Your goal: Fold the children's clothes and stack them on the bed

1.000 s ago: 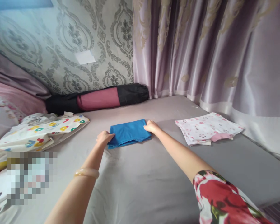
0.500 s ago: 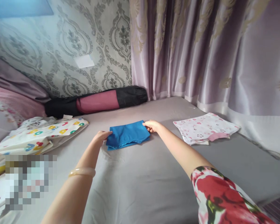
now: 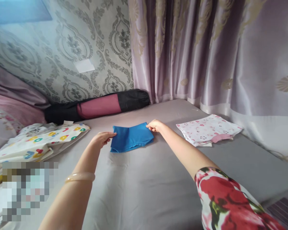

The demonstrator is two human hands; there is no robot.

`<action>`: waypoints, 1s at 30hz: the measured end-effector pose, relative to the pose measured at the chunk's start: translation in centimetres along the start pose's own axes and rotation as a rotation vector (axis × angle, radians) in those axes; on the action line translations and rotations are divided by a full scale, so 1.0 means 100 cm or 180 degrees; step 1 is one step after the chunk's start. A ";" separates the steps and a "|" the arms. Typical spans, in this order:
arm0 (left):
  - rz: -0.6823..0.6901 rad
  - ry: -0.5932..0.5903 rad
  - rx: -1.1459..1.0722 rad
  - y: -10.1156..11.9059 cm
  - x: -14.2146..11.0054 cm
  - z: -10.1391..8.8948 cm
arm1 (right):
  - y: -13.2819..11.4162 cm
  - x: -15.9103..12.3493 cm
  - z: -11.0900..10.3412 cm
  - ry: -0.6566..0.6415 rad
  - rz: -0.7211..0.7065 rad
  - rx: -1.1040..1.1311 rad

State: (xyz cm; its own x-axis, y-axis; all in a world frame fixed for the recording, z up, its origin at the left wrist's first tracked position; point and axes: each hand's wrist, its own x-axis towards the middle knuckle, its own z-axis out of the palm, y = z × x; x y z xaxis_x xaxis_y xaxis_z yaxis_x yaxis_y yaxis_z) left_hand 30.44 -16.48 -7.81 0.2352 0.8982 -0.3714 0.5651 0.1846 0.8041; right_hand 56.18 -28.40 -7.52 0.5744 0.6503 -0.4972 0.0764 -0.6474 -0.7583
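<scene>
A folded blue garment lies on the grey bed sheet, its exact kind unclear. At its upper left edge, my left hand is closed, thumb and fingers pinching the fabric. My right hand grips the upper right corner the same way. Between the two hands the top edge dips slightly, and a soft crease runs down the cloth. To the right lies a folded white garment with a pink pattern, apart from both hands.
A long black and pink bag lies along the patterned wall. Cloth with a colourful print is heaped on the left, near a blurred-out patch. Purple curtains hang behind the bed's far right side.
Both hands keep their hold on the blue garment. Its left end is raised a little and its top edge now sags in the middle. The view has shifted slightly.
</scene>
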 end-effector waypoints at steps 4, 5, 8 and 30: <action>0.0259 -0.0116 -0.0163 0.023 -0.015 0.011 | -0.002 -0.002 -0.027 0.0280 -0.0154 0.0096; 0.0305 -0.0139 -0.0172 0.029 -0.018 0.016 | -0.002 -0.003 -0.036 0.0367 -0.0200 0.0101; 0.0495 -0.0209 -0.0204 0.045 -0.026 0.036 | 0.000 -0.008 -0.066 0.0629 -0.0334 0.0073; 0.1020 -0.1526 -0.0749 0.123 -0.100 0.269 | 0.084 -0.062 -0.286 0.2078 0.0222 -0.1863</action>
State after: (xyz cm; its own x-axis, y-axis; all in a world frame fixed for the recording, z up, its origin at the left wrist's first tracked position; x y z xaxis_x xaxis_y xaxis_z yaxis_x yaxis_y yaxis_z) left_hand 56.27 -33.93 -6.66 0.7240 0.6545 -0.2178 0.2310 0.0675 0.9706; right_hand 76.57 -49.25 1.26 0.9310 0.3604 -0.0581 0.3266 -0.8934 -0.3084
